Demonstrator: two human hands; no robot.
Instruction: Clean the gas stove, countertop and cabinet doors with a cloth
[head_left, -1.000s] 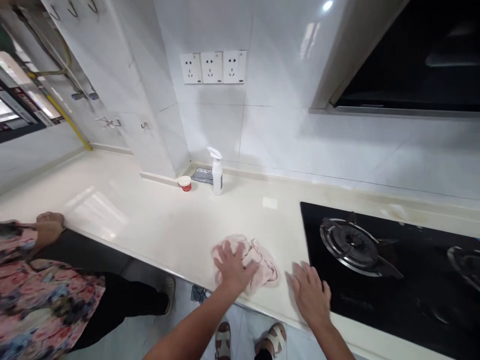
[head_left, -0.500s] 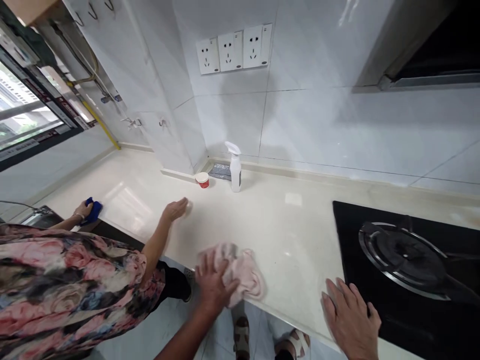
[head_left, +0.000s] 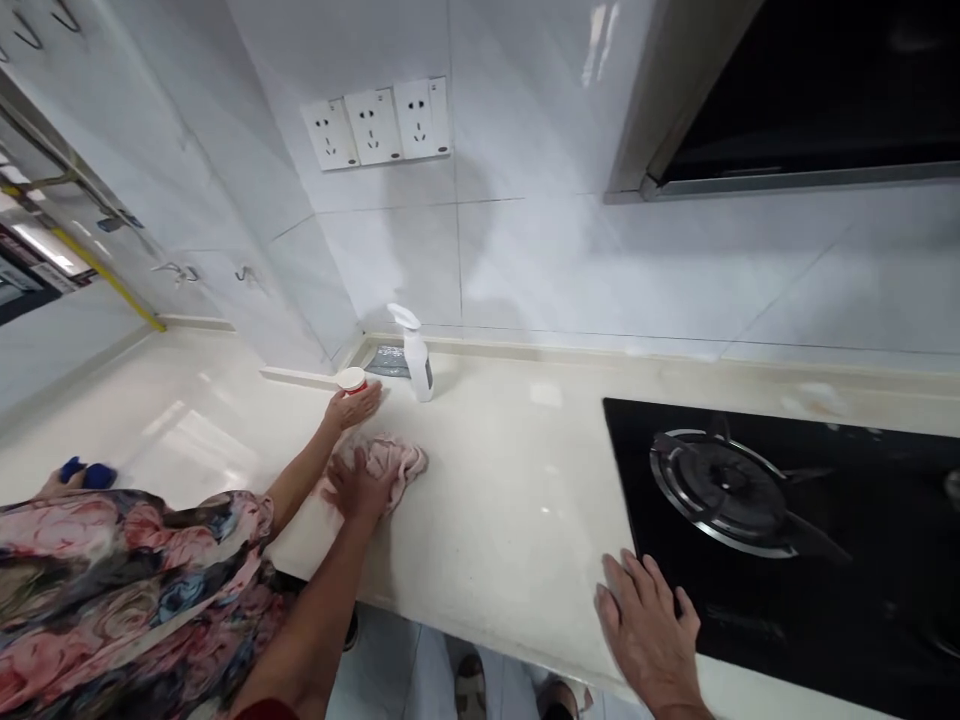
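A crumpled pink cloth (head_left: pixel 401 462) lies on the pale countertop (head_left: pixel 495 500). My left hand (head_left: pixel 362 490) presses down on it and grips its near left part, which my palm hides. Flat on the counter, with the fingers apart, my right hand (head_left: pixel 646 620) rests at the left edge of the black gas stove (head_left: pixel 795 620). It holds nothing. Beyond the cloth a white spray bottle (head_left: pixel 418 368) stands upright. A small red and white tub (head_left: pixel 351 380) is beside it, partly behind a co-worker's hand (head_left: pixel 356 405).
A co-worker in a floral top (head_left: pixel 142 590) stands close on my left, one hand on a blue cloth (head_left: pixel 94 475). A grey packet (head_left: pixel 388 361) lies in the back corner. The range hood (head_left: pixel 795 180) juts out above the stove, and wall sockets (head_left: pixel 375 125) sit above the counter.
My left hand has slid the pink cloth left and away from me, off the front edge. The co-worker's nearer hand has reached the tub. The camera view has shifted right.
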